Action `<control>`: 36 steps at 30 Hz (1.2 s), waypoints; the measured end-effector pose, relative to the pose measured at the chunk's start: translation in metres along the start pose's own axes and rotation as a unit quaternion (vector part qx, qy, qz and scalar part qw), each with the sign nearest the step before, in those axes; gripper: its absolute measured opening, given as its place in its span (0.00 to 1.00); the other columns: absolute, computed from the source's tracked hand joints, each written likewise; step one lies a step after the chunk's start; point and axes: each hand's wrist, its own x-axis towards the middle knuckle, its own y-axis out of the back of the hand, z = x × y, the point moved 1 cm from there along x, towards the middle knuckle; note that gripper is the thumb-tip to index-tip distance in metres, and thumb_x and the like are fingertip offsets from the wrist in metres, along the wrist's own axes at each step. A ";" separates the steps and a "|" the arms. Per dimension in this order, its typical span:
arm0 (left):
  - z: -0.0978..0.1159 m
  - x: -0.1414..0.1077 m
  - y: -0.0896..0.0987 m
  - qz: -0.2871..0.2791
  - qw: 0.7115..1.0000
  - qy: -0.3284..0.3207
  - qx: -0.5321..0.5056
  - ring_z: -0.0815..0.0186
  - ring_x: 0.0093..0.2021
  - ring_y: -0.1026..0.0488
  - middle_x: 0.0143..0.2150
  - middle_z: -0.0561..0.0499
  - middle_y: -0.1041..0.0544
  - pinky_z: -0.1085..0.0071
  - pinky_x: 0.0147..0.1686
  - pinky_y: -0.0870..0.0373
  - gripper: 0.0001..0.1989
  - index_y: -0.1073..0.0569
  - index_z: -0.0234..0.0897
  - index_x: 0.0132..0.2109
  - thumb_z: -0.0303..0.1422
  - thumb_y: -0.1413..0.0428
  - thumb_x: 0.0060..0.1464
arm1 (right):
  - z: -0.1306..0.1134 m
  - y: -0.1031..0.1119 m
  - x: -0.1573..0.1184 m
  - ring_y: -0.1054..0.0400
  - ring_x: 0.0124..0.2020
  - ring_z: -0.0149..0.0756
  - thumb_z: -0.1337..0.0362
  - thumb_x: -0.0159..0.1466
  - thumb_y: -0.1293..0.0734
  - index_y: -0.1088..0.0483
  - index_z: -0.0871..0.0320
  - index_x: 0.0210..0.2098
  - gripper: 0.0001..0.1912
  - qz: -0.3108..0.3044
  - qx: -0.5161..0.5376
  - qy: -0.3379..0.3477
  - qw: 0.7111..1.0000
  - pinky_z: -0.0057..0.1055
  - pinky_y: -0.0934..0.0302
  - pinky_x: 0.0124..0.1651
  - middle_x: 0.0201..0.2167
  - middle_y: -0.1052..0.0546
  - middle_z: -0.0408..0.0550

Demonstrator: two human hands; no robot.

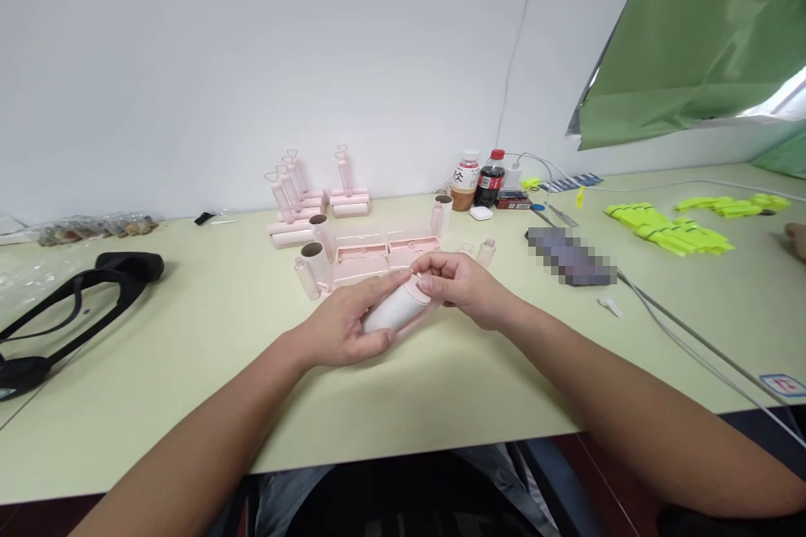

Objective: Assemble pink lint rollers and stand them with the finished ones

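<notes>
My left hand is wrapped round a white lint roller with a pale pink end, which lies tilted above the table front. The fingers of my right hand pinch at that pink end; what they grip there is too small to make out. Just behind my hands lie open pink cases. White paper rolls with brown cores stand to the left and behind. Clear pink handle pieces stand beside them, and another handle piece is right of my right hand.
Pink lint rollers with heart-topped handles stand near the wall. A cola bottle, a white-capped bottle and a white case are behind. Rightward lie a blurred dark object, cables and yellow strips. A black strapped frame lies left.
</notes>
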 end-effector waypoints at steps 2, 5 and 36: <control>-0.001 -0.001 0.000 -0.015 0.999 -0.016 0.029 0.52 0.54 0.31 0.62 0.46 0.34 0.58 0.52 0.36 0.37 0.49 0.49 0.69 0.32 0.48 0.52 | -0.002 0.003 -0.001 0.41 0.25 0.28 0.48 0.50 0.26 0.30 0.59 0.35 0.23 -0.035 -0.003 -0.012 0.999 0.25 0.50 0.25 0.26 0.31 0.42; -0.005 -0.002 -0.003 -0.001 0.997 -0.001 0.071 0.54 0.47 0.29 0.56 0.43 0.29 0.59 0.46 0.33 0.38 0.53 0.43 0.69 0.35 0.49 0.53 | -0.004 0.006 -0.002 0.44 0.24 0.27 0.49 0.51 0.26 0.31 0.59 0.33 0.22 -0.054 -0.013 0.003 0.998 0.25 0.51 0.26 0.25 0.34 0.40; 0.007 0.008 -0.003 0.110 0.939 0.082 0.316 0.62 0.31 0.34 0.30 0.48 0.32 0.68 0.29 0.41 0.30 0.27 0.35 0.38 0.60 0.55 0.55 | 0.004 -0.001 -0.007 0.46 0.30 0.32 0.55 0.66 0.35 0.36 0.56 0.41 0.11 -0.005 -0.135 0.190 0.972 0.30 0.48 0.33 0.31 0.38 0.43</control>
